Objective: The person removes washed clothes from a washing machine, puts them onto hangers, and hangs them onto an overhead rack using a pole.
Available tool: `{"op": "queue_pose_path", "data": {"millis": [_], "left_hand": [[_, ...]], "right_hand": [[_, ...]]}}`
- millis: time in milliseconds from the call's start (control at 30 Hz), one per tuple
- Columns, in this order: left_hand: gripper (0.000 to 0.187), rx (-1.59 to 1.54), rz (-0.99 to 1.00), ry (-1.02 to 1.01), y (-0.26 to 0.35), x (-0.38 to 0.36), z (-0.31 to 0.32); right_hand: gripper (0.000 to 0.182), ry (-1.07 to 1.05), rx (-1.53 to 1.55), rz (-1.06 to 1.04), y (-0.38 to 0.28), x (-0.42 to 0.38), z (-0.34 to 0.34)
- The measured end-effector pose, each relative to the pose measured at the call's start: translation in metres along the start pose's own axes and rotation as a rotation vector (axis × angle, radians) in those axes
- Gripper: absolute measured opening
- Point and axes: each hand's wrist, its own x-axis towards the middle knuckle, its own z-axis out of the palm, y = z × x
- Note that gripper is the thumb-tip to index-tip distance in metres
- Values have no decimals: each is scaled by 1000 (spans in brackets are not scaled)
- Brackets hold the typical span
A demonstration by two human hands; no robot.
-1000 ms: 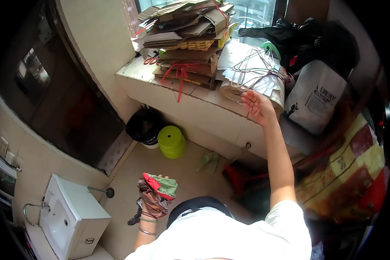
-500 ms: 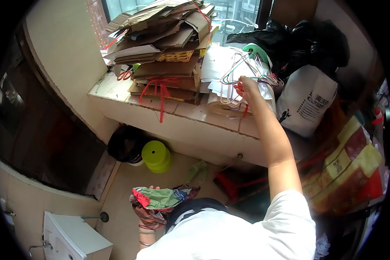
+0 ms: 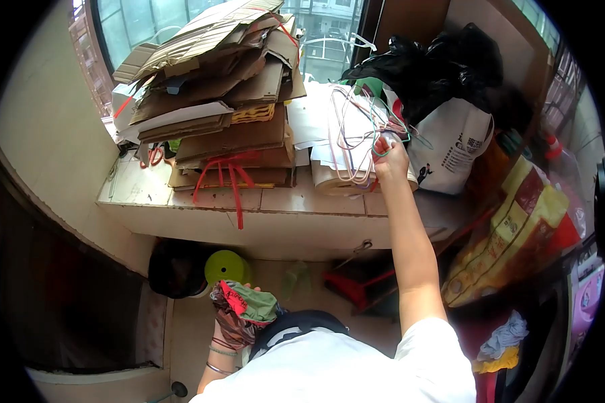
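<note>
R hand [image 3: 391, 158] is held out over the surface [image 3: 275, 200], fingers curled in, w/ wire of the hangers [image 3: 386, 123] gripped at the fingertips. L hand [image 3: 254, 288] is kept low in front of the body and mostly covered by a bunched cloth [image 3: 257, 306] in green, red & brown; the cloth is held, w/ only some fingertips seen at its far edge, so how tightly it's gripped can't be told.

The hangers are heaped in a loose tangle on white paper [image 3: 314, 114], which is laid over a cream roll [image 3: 328, 180] nr the front edge of the surface. Just R of the roll, a white bag w/ black print [image 3: 456, 144] is propped, w/ a black plastic bag [image 3: 454, 64] bunched behind. To the L, flattened cardboard [image 3: 235, 138] is piled high & tied w/ red string [image 3: 237, 176]; red-handled scissors [image 3: 156, 156] are set beside it.

Below, on the floor, a lime-green stool [image 3: 227, 266] is placed next to a bin w/ black liner [image 3: 173, 270]. A red dustpan [image 3: 348, 287] is seen further R, then a yellow-&-red sack [image 3: 507, 232].
</note>
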Motion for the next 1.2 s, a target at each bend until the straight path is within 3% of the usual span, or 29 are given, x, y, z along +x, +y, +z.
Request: {"op": "queue_pose_path", "data": {"millis": [133,233,433,533,733,800,867,933,1067,1200], "left_hand": [[42,62,-23,61,11,10,3],[40,-18,-94,127,23,20,5],[37,18,-122,85,41,36,17],[47,110,-164,-87,42,36,17],[50,3,-304,-35,43,44,27],[52,-65,-356,-55,42,50,29],[56,-29,-422,-154,38,57,40],[60,24,-448,-138,29,57,60],[59,66,-663,-428,11,71,98],[62,360,-570,-669,-20,70,113]], "right_hand": [[9,116,-92,-54,-4,-32,-7],[18,-39,-99,-67,-12,-48,-10],[32,-177,-15,-13,-26,-79,-21],[35,-202,-7,6,-22,-112,-28],[20,-282,-300,-115,37,-206,-94],[20,-273,-442,-54,55,-241,-121],[23,-247,-673,69,68,-270,-144],[29,-273,-824,-83,85,-291,-155],[47,-280,-715,-11,97,-321,-164],[50,-198,-1030,-292,98,-333,-169]]}}
